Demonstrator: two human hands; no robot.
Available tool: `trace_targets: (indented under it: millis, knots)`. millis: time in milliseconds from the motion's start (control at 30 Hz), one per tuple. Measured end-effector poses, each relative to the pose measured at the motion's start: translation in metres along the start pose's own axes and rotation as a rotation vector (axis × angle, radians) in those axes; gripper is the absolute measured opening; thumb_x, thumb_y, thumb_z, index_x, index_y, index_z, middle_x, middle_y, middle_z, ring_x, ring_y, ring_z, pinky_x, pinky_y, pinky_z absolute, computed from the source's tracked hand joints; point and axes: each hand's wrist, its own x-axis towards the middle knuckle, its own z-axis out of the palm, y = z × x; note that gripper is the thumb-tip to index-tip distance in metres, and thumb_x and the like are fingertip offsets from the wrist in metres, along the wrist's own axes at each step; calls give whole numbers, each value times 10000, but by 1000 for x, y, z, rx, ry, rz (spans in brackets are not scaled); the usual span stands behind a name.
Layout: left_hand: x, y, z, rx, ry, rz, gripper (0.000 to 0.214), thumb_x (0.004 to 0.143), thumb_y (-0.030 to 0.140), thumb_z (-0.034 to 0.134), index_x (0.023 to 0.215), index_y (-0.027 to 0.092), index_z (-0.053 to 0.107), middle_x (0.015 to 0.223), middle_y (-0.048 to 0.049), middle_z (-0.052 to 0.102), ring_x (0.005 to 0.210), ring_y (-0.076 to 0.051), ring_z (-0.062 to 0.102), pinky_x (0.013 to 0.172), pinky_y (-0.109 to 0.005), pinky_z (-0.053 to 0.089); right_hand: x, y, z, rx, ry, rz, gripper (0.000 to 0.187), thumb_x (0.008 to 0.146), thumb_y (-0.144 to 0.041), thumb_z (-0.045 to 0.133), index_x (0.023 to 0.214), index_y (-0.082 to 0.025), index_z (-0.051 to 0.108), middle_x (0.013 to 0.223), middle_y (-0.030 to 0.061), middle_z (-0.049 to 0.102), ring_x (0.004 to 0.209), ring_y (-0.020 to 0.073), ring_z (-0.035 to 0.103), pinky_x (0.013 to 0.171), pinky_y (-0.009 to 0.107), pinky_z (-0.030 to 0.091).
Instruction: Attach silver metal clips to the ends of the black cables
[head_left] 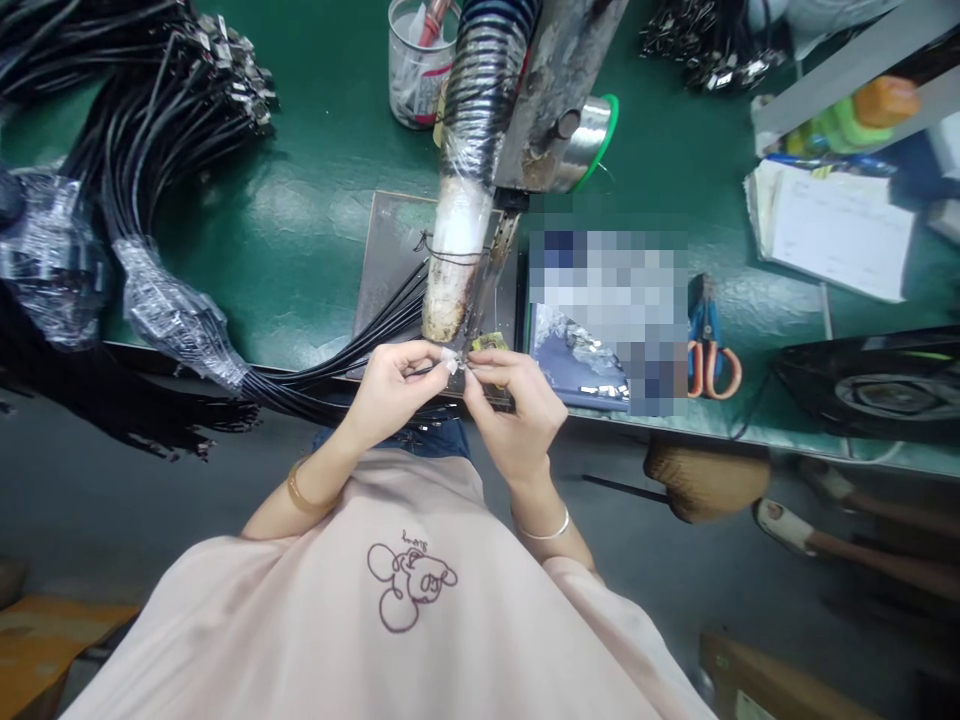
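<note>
My left hand (394, 385) pinches the end of a thin black cable (375, 340) at the front edge of the green bench (300, 230). My right hand (510, 400) is closed in a pinch right beside it, fingertips touching a small metal connector (459, 366) at the cable's tip. Both hands meet just below a wrapped white tube (454, 265) that hangs from a ribbed black hose (484, 80). The cable runs left into a big bundle of black cables (150, 150) bound in clear plastic wrap (169, 310).
A grey plate (390, 250) lies under the tube. A solder spool (592, 130) and a clear cup (416, 65) stand behind. Blue-and-orange cutters (709, 345) lie to the right, with papers (832, 225) and a black fan (877, 380) farther right. More connectors (705, 45) sit at the back.
</note>
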Motion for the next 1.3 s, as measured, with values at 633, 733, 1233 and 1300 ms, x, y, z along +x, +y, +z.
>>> trace_targets:
  millis: [633, 733, 1233, 1300]
  knots:
    - [-1, 2, 0, -16, -47, -71, 140, 697, 259, 726, 683, 120, 738, 540, 33, 551, 503, -60, 401, 495, -193, 343, -6, -2, -15, 140, 29, 172, 96, 933, -145, 668, 918, -233, 703, 842, -2, 773, 640, 129, 736, 550, 232, 577]
    - [-4, 2, 1, 0, -35, -81, 151, 698, 263, 704, 687, 114, 723, 509, 57, 438, 491, -50, 314, 465, -191, 230, -11, -4, -24, 283, 145, 269, 84, 974, -236, 631, 1009, -242, 708, 640, -63, 661, 429, 87, 604, 406, 201, 461]
    - [-5, 5, 5, 147, 35, 59, 133, 728, 247, 651, 715, 123, 699, 532, 82, 335, 502, -53, 241, 442, -167, 249, -6, 2, -1, 3, 28, -34, 175, 887, -58, 695, 904, -225, 647, 955, 39, 798, 883, 154, 779, 792, 270, 632]
    - [-5, 6, 5, 158, 43, 76, 121, 735, 238, 657, 713, 129, 703, 526, 85, 325, 495, -54, 236, 442, -170, 260, -4, 2, 0, -2, 29, -39, 180, 885, -58, 698, 906, -230, 653, 948, 31, 798, 874, 151, 778, 785, 264, 629]
